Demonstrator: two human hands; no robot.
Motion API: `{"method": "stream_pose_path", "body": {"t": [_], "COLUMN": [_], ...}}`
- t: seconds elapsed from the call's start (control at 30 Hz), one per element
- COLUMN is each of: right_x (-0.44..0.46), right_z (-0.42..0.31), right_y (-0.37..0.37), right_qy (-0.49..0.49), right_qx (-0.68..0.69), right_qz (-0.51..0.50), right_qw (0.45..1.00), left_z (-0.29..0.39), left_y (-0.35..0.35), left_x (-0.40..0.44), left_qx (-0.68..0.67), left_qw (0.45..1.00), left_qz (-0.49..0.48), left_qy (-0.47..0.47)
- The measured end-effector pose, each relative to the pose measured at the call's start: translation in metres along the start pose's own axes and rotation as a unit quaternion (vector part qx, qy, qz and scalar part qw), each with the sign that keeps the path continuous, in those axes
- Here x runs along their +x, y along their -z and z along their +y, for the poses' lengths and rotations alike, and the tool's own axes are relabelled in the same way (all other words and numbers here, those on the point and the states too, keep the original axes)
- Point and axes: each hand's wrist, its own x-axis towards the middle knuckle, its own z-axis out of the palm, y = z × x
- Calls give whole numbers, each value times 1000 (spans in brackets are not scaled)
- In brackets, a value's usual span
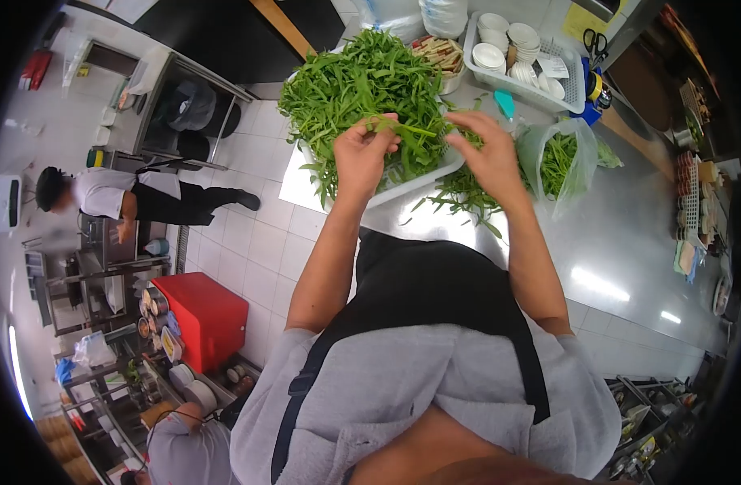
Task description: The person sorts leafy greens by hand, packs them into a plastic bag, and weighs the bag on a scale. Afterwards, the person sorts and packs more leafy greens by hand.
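Note:
A big heap of long-leaved greens (362, 77), which look like water spinach, fills a white plastic basket (419, 181) on the steel counter. Over the basket's near side, my left hand (361, 158) pinches a leafy green stem (419, 130) that points to the right. My right hand (490, 153) is just right of the stem's end, thumb and fingers apart, with nothing visible between them. Loose leaves (463, 196) lie on the counter below it. Beside my right wrist stands a clear plastic bag (579, 166) with cut green stems inside.
Behind the heap, a white crate (576, 99) holds small bowls, near black-handled scissors (595, 44) and a teal plastic piece (505, 103). The steel counter (613, 234) extends right. A co-worker (144, 196) stands at left; another person (189, 449) is lower left near a red box (201, 315).

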Motion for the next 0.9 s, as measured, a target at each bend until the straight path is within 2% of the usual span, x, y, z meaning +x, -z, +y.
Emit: {"method": "stream_pose_path", "body": {"t": [0.07, 0.17, 0.23, 0.3, 0.4, 0.5, 0.6, 0.63, 0.77, 0.9], "right_x": [4, 6, 2, -4, -18, -26, -9, -1, 31, 43], "right_z": [-6, -4, 0, 13, 56, 58, 37, 35, 58, 42], "right_y": [-18, -28, -32, -27, 11, 17, -3, -13, -31, -10], "right_qy": [39, -28, -115, -182, -86, -70, -82, -81, 12, -28], "right_qx": [-28, -15, 45, 48, -224, -222, -92, -72, -194, -68], "right_qz": [-5, -4, 63, 124, 76, 50, -10, 3, -32, -59], "right_qw": [999, 999, 990, 974, 968, 971, 992, 994, 980, 996], "left_z": [-2, -4, -7, -11, -10, 1, 0, -1, 0, 16], "left_y": [-9, -15, -11, -6, 6, 17, 17, 17, 13, 16], "left_x": [0, 0, -4, -8, -12, -16, -16, -13, -19, -15], "left_qx": [12, 52, 96, 31, -38, -71, -97, -88, -93, -73], "left_qw": [999, 998, 995, 999, 994, 988, 989, 991, 995, 995], "left_qz": [-39, -35, -19, 36, 94, 138, 114, 94, 47, 33], "left_qy": [-2, -7, 6, -9, -26, -24, -16, -19, 1, 52]}}
